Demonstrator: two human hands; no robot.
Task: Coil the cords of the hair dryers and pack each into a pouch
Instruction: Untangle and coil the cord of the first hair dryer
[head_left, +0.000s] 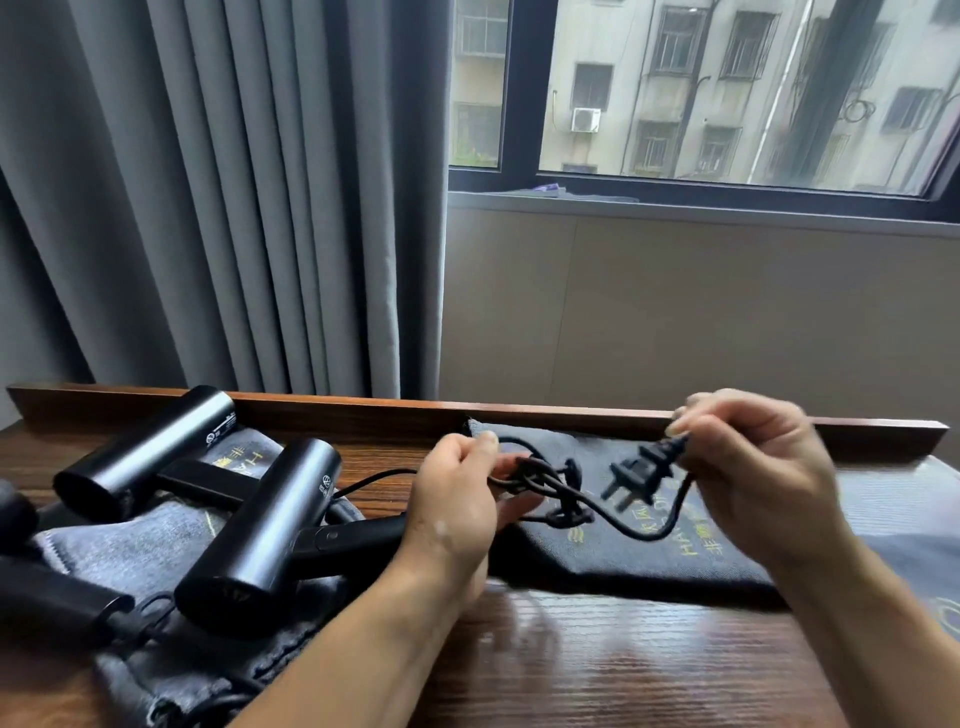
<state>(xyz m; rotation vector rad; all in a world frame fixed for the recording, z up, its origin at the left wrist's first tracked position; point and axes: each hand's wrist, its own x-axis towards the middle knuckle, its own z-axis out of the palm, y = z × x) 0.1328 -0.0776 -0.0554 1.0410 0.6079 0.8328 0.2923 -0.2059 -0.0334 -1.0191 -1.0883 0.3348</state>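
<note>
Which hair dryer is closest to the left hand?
The middle dryer, whose handle reaches right to the left hand. The back dryer lies by the rail; a third is cut off at left.

Desk (597, 670): glossy dark wood grain, with a raised rail (363, 411) along the back edge. A dark pouch (613, 566) with gold lettering lies flat at centre, its far corner at the rail. Left of the dark pouch, grey pouches (130, 551) lie spread and overlapping. They carry a near dryer (260, 525), a far dryer (145, 452) and a third dryer (47, 587) cut off by the frame. Just right of the dark pouch lies a paler pouch (893, 501), partly out of view.
</note>
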